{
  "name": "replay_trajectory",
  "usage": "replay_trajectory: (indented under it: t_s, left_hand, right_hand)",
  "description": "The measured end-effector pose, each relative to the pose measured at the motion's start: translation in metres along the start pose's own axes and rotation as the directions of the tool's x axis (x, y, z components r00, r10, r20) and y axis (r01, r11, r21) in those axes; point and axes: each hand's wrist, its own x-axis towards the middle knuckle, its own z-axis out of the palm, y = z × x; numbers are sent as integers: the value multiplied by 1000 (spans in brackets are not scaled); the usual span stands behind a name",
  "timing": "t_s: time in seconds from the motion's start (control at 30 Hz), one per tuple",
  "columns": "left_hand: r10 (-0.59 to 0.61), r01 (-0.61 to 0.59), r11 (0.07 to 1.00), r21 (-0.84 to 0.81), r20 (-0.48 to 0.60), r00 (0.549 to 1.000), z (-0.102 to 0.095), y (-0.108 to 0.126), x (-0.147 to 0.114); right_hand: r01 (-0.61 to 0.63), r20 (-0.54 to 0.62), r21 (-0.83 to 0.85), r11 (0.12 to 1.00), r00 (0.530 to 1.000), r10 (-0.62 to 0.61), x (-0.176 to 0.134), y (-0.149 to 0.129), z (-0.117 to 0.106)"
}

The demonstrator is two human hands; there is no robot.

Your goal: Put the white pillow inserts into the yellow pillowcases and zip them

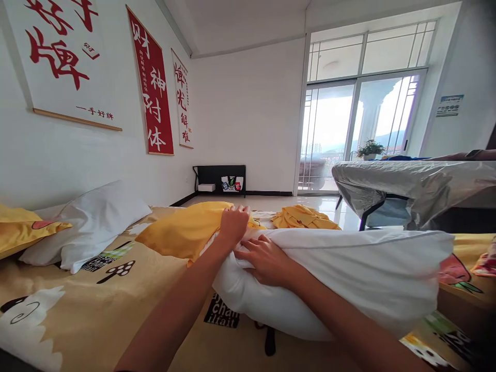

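My left hand [235, 225] is closed in a fist on the edge of a yellow pillowcase [186, 230], which spreads out to the left over the bed. Close beside it, my right hand [269, 260] has its fingers bent over the near end of a white pillow [360, 268], gripping the fabric there. The pillow lies across the bed toward the right, and its left end meets the pillowcase opening under my hands. How far the pillow reaches into the case is hidden.
The bed sheet [155, 305] is tan with printed patterns. Another white pillow [101, 217] and a yellow pillow [27, 227] lie on the left. Crumpled yellow fabric [306, 217] sits beyond my hands. A plastic-covered table [406, 181] stands at the right, a black shelf [220, 178] by the wall.
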Motion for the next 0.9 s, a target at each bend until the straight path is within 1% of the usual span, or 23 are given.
replay_trajectory:
  t_s: [0.07, 0.17, 0.23, 0.27, 0.3, 0.33, 0.37, 0.43, 0.47, 0.5, 0.53, 0.63, 0.7, 0.8, 0.83, 0.9]
  left_hand:
    - [72, -72, 997, -15, -7, 997, -2, 11, -1]
    - [194, -195, 981, -19, -36, 980, -6, 22, -4]
    - [235, -235, 972, 11, -94, 967, -6, 19, -6]
    - [231, -228, 973, 36, -135, 964, -5, 14, -8]
    - [205, -197, 979, 60, -181, 962, -3, 7, -9]
    - [154, -140, 987, 78, -226, 962, -1, -2, -10]
    - [83, -62, 994, 85, -264, 961, 2, -11, -12]
    - [-76, 101, 992, 69, -297, 952, 9, -26, -17]
    - [-135, 158, 986, 55, -293, 946, 13, -31, -20]
    - [-171, 189, 981, 38, -279, 945, 17, -34, -22]
    - [-177, 188, 982, 17, -257, 950, 21, -34, -22]
    - [-111, 96, 992, -84, -201, 973, 28, -24, -14]
    - [-91, 62, 984, -164, -171, 981, 28, -14, 1]
    - [-121, 92, 964, -248, -102, 987, 27, 2, 31]
    - [-118, 91, 961, -261, -89, 989, 27, 9, 40]
    - [-76, 50, 961, -272, -87, 993, 31, 26, 53]
  right_hand:
    - [-34, -23, 8, 999, 999, 34, 3, 9, 3]
    - [-160, -45, 4, 987, 986, 160, 5, 32, 6]
    - [-223, -79, 23, 975, 971, 224, 2, 49, 6]
    - [-233, -104, 40, 972, 966, 236, 0, 57, 5]
    - [-237, -129, 59, 970, 961, 243, -3, 65, 4]
    - [-241, -152, 75, 968, 956, 250, -5, 73, 3]
    - [-250, -168, 89, 964, 950, 262, -7, 79, 2]
    - [-269, -170, 110, 957, 943, 285, -9, 88, 0]
    - [-274, -161, 118, 955, 943, 290, -7, 91, 0]
    - [-271, -151, 122, 955, 946, 287, -5, 92, 1]
    - [-261, -140, 122, 958, 951, 277, -1, 92, 2]
    - [-221, -130, 104, 970, 964, 233, 13, 87, 8]
    - [-178, -145, 95, 979, 971, 191, 21, 83, 13]
    - [-98, -172, 66, 993, 979, 108, 29, 83, 25]
    - [-82, -177, 33, 996, 980, 87, 31, 86, 30]
    - [-97, -221, -103, 990, 973, 72, 35, 95, 42]
